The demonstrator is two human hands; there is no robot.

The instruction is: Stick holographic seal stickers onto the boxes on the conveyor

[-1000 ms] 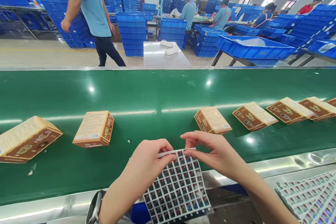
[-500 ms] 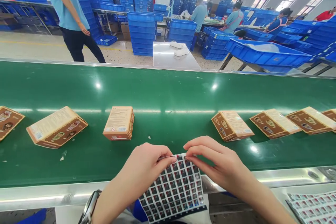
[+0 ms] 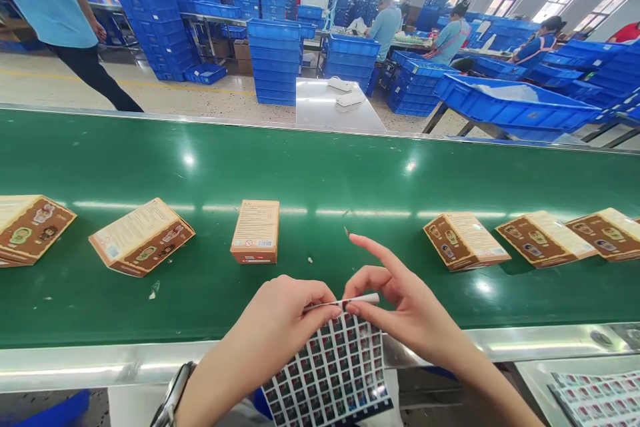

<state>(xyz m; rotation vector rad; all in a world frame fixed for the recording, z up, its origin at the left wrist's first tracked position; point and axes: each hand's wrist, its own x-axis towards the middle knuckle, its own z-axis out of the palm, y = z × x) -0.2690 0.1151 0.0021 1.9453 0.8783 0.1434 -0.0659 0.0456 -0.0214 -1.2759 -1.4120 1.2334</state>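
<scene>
— So, why does the left hand [image 3: 290, 317] pinch the printed sheet [image 3: 336, 367], at six o'clock, by its top edge?
— Likely to steady it; the right hand [image 3: 407, 297] grips the curled edge alongside, forefinger lifted toward eleven, a small dark piece [image 3: 347, 232] at its tip.
— And what's lost?
— The sheet's lower left corner, out of frame; the piece's print, too small; other sheets [image 3: 607, 395], four o'clock, cropped.

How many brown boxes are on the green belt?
6 clearly: three left boxes and three right boxes; another may be peeking in at the right edge.
</scene>
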